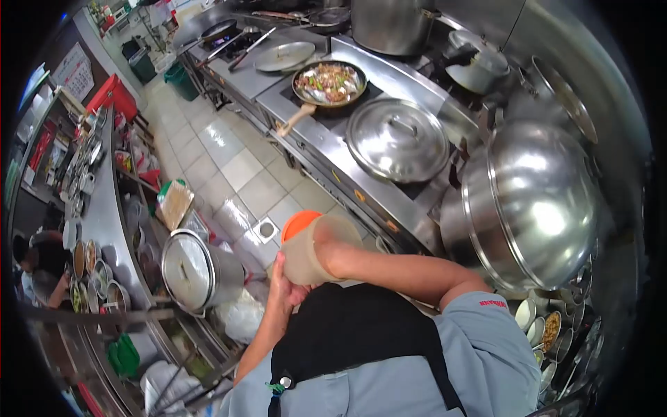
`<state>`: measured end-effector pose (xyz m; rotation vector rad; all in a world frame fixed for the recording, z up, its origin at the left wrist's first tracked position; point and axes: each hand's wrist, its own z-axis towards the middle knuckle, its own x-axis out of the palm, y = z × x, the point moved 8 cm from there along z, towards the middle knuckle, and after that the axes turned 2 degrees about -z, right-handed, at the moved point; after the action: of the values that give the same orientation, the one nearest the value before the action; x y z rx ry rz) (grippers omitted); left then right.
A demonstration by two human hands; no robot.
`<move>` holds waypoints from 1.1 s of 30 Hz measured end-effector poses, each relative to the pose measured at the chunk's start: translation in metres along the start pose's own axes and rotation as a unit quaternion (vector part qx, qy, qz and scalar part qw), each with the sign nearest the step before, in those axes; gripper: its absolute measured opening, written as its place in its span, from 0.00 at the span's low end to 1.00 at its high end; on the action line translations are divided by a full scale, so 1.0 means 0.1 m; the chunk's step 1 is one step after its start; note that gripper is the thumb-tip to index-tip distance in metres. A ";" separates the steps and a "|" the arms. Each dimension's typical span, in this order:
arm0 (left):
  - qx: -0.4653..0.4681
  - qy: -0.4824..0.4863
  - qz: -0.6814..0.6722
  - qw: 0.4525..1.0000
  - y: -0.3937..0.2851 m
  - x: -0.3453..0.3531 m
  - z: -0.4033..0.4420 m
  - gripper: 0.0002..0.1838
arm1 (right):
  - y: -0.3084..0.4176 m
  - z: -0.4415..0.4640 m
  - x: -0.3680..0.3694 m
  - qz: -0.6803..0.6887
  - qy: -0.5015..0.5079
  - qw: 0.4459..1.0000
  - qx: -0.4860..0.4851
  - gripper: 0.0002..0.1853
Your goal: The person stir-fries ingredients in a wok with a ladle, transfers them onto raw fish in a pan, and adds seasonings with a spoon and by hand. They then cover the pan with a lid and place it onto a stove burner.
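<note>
A cloudy, pale plastic container (pixel 299 258) is tipped on its side just in front of the black apron. My left hand (pixel 283 286) is against its lower left side, thumb up and fingers partly hidden under it. My right hand (pixel 332 258) reaches into or behind the container's near opening; its fingers show only as a blur through the plastic, so what they hold is hidden. Beyond the container, an orange round item (pixel 300 224) shows, partly covered by it.
Along the right runs a steel stove with a pan of food (pixel 329 83), a large round lid (pixel 397 139) and a big steel dome (pixel 535 201). A lidded pot (pixel 187 270) stands left. Tiled floor (pixel 240 167) lies ahead. Another person (pixel 48 264) is at far left.
</note>
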<state>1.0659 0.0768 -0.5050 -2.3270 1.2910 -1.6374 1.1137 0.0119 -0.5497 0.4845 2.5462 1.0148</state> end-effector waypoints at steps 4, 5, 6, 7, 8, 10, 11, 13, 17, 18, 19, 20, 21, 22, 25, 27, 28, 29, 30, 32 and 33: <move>-0.017 0.006 -0.033 0.999 -0.57 -0.07 0.23 0.48 | 0.50 0.11 -0.39 -0.233 0.094 0.968 -0.027 0.17; -0.020 0.007 -0.034 0.999 -0.70 -0.07 0.28 0.48 | 0.60 0.10 -0.53 -0.245 0.066 0.967 -0.028 0.16; -0.023 0.008 -0.033 0.999 -0.84 -0.08 0.34 0.48 | 0.71 0.11 -0.68 -0.246 0.042 0.968 -0.028 0.16; -0.028 0.007 -0.032 0.999 -0.97 -0.10 0.39 0.47 | 0.83 0.12 -0.82 -0.241 0.018 0.970 -0.032 0.16; -0.023 0.012 -0.030 0.999 -1.12 -0.12 0.55 0.48 | 0.97 0.09 -1.00 -0.229 -0.004 0.973 -0.038 0.16; -0.024 0.002 -0.035 0.999 -1.28 -0.29 0.65 0.48 | 1.22 -0.01 -1.28 -0.127 -0.035 0.990 -0.059 0.16; -0.023 -0.004 -0.035 0.999 -1.37 -0.31 0.71 0.48 | 1.36 -0.10 -1.43 -0.051 -0.046 0.995 -0.075 0.15; -0.021 -0.018 -0.037 0.999 -1.53 -0.34 0.80 0.48 | 1.55 -0.27 -1.76 0.156 -0.061 0.979 -0.116 0.07; 0.001 -0.021 -0.035 0.999 -1.74 -0.43 0.96 0.48 | 1.43 -0.34 -2.98 0.266 -0.171 0.934 -0.164 0.10; 0.006 -0.028 -0.047 0.998 -1.78 -0.43 0.97 0.48 | 1.39 -0.39 -3.41 0.206 -0.231 0.937 -0.160 0.09; 0.009 -0.041 -0.061 0.997 -1.79 -0.47 0.93 0.48 | 1.35 -0.39 -3.78 0.149 -0.285 0.934 -0.154 0.08; 0.014 -0.049 -0.073 0.996 -1.81 -0.52 0.91 0.48 | 1.25 -0.32 -4.11 0.126 -0.322 0.932 -0.113 0.08; 0.014 -0.069 -0.086 0.994 -1.82 -0.63 0.94 0.48 | 1.16 -0.23 -4.45 0.101 -0.359 0.925 -0.075 0.08; 0.015 -0.089 -0.097 0.991 -1.81 -0.77 0.95 0.48 | 1.08 -0.07 -4.73 0.080 -0.375 0.921 -0.072 0.08; 0.027 -0.128 -0.115 0.985 -1.91 -0.86 0.98 0.48 | 1.03 0.25 -5.31 -0.007 -0.409 0.912 -0.038 0.08; 0.036 -0.146 -0.119 0.981 -1.99 -0.88 1.02 0.49 | 1.02 0.35 -5.43 -0.046 -0.422 0.905 -0.014 0.08; 0.042 -0.154 -0.122 0.980 -2.03 -0.90 1.05 0.49 | 1.03 0.34 -5.47 -0.056 -0.428 0.902 -0.006 0.08; 0.047 -0.161 -0.126 0.978 -2.06 -0.91 1.09 0.50 | 1.02 0.34 -5.51 -0.066 -0.434 0.899 0.003 0.08; 0.051 -0.171 -0.128 0.976 -2.08 -0.91 1.12 0.50 | 0.95 0.39 -5.53 -0.065 -0.425 0.903 0.003 0.08; 0.057 -0.186 -0.131 0.972 -2.11 -0.92 1.22 0.51 | 0.83 0.40 -5.58 -0.066 -0.410 0.910 0.004 0.07; 0.055 -0.173 -0.126 0.975 -2.12 -0.94 1.27 0.51 | 0.76 0.36 -5.60 -0.076 -0.399 0.914 0.014 0.07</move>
<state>1.2841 0.2224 -0.5404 -2.6380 0.8455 -1.2331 1.6348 -0.1590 -0.4095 0.5546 1.8245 0.5541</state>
